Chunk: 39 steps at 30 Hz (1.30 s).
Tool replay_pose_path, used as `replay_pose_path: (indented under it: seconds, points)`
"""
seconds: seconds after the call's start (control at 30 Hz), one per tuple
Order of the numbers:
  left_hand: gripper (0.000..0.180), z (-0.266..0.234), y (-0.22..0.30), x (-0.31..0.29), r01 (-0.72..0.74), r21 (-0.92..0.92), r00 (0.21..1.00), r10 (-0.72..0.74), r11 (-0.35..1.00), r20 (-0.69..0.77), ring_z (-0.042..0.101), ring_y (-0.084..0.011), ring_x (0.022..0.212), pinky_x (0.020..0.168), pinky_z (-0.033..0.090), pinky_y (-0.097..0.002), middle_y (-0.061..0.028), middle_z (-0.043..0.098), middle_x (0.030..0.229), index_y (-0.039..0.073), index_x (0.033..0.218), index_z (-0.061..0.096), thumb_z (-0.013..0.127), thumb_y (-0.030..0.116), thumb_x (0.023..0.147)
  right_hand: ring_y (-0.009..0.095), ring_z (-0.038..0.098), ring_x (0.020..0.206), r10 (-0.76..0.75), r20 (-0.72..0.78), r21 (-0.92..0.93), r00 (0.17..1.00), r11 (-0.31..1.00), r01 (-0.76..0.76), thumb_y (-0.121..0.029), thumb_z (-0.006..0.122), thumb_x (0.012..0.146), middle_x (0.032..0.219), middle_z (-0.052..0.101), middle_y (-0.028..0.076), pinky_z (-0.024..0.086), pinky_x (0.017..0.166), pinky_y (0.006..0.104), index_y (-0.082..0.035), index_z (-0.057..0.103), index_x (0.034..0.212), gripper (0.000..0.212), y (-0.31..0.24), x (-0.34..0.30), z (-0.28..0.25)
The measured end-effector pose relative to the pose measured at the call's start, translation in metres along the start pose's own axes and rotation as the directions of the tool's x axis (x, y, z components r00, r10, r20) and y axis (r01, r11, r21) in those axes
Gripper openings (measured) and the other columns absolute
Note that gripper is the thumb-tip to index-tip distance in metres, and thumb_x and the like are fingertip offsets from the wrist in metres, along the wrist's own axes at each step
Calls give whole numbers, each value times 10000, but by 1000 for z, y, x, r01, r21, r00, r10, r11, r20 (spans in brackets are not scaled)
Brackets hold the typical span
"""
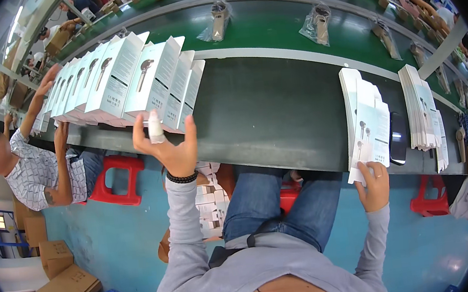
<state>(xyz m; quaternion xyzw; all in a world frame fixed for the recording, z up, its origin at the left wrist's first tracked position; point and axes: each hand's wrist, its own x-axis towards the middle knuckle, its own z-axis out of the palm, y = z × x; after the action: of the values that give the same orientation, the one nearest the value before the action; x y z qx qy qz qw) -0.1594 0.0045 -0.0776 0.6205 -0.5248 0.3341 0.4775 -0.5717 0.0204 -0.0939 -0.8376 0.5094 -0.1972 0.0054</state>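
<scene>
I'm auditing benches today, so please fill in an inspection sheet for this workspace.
Surface: dark worktop beside a green conveyor.
Work items: upright white cartons at left; flat carton stack at right; second stack farther right.
Clutter: dark phone-like device between the stacks.
Left hand: open, at the upright white cartons; contact unclear.
Right hand: at the flat carton stack's lower end; grip unclear.
Cables: nothing seen.
Surroundings: co-worker at left, red stools, cardboard boxes.

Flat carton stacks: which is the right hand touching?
The stack left of the phone; the right hand touches its near end. Other cartons lie right of the phone.
</scene>
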Motion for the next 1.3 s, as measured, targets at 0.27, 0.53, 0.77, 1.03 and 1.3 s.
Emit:
replay_pose_path:
  seconds: [0.27,0.53,0.77,1.03,1.3]
  points:
    - [601,0,80,-12,-185,-649,903,388,738,184,293,-383,1233,980,207,-577,-160,317,1306,257,1144,507,787,258,612,280,549,768,-90,-682,-17,726,994,108,12,545,788,864,570,161,430,663,343,66,595,941,170,-20,-11,-47]
    - [513,-20,120,0,-201,-722,453,716,663,531,344,-305,1231,851,158,-691,-104,351,1317,406,1152,496,671,364,671,167,552,663,52,82,997,995,-12,-81,-111,587,804,765,603,137,426,587,279,83,606,828,196,-57,2,-17]
    - [664,-21,114,3,-186,-733,436,724,654,535,403,-380,1136,967,122,-636,-160,382,1213,265,1099,513,769,403,502,116,579,539,1,191,926,982,331,-181,-33,566,819,706,632,115,457,490,206,80,612,949,178,-60,18,-35]
    - [721,-25,111,-4,-35,-663,524,579,747,625,564,-235,800,771,412,-420,-93,552,886,155,1169,540,782,281,502,168,610,704,61,1,838,998,545,-34,-265,649,778,848,645,134,476,623,270,33,582,1064,419,-47,22,-20]
    - [596,-38,149,-33,746,-557,544,147,365,826,610,-167,843,723,470,-270,-113,628,934,-26,1192,456,749,144,702,178,511,991,382,-141,925,913,381,-16,-207,549,861,1095,523,111,383,883,302,59,349,1235,501,-105,2,44]
